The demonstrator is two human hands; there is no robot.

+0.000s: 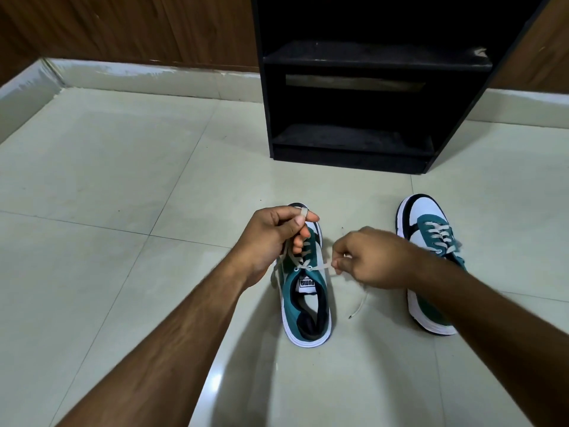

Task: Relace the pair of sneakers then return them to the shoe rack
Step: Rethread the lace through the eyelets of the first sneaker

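A teal, white and black sneaker (304, 306) stands on the floor in the middle, heel toward me. Its pale lace (320, 267) runs through the top eyelets. My left hand (274, 238) hovers over the toe and pinches one lace end, which wraps over the forefinger. My right hand (369, 260) is to the right of the shoe, gripping the other lace end, whose tail (358, 306) trails down to the floor. The second sneaker (428, 238) stands further right, laced, partly hidden by my right forearm.
A black shoe rack (369, 87) with bare shelves stands against the wooden wall ahead, open side facing me. Pale floor tiles (123, 180) spread to the left and in front. A white skirting (138, 75) runs along the wall.
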